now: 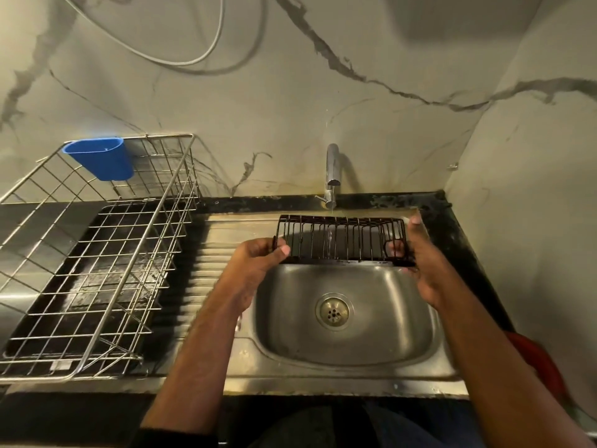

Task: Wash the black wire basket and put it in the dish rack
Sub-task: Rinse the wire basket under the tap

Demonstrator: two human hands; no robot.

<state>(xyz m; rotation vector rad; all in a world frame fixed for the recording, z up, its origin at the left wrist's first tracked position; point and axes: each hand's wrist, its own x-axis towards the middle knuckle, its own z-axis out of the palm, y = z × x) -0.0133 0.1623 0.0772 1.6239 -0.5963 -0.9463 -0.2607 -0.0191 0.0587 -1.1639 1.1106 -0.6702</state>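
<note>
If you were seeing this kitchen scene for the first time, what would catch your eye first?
First, the black wire basket, held at each end by the left hand and right hand under the tap, above the steel sink. Next, the big metal dish rack on the left, with a bright blue cup hooked on its back rim.

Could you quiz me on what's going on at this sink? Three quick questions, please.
1. True or false: both hands hold the black wire basket.
2. The basket is held: A) in the dish rack, B) under the tap, over the sink.
3. What colour is the cup hanging on the rack?

Key: 1 true: left hand, right hand. 2 B. 3 blue.
</note>
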